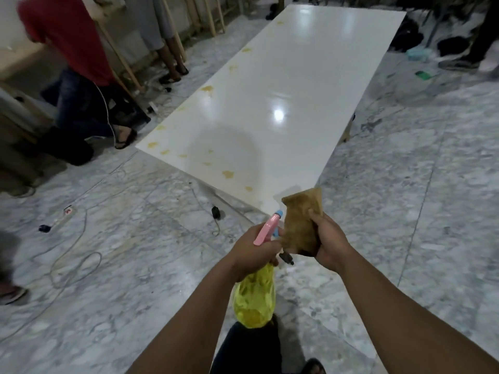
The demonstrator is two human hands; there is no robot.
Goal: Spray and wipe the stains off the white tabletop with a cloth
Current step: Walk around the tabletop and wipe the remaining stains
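Your yellow spray bottle (pixel 255 295) with its pink trigger head hangs tilted below the neck; your brown cloth (pixel 301 220) stands folded upright just beside it; ahead, the glossy white tabletop (pixel 283 90) carries yellowish stains (pixel 207 89), seemingly mostly along its left edge.

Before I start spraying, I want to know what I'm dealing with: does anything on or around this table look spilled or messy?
Yes. Yellowish stains dot the white tabletop, mostly along its left edge and near corner. Loose cables and a power strip lie on the floor to its left.
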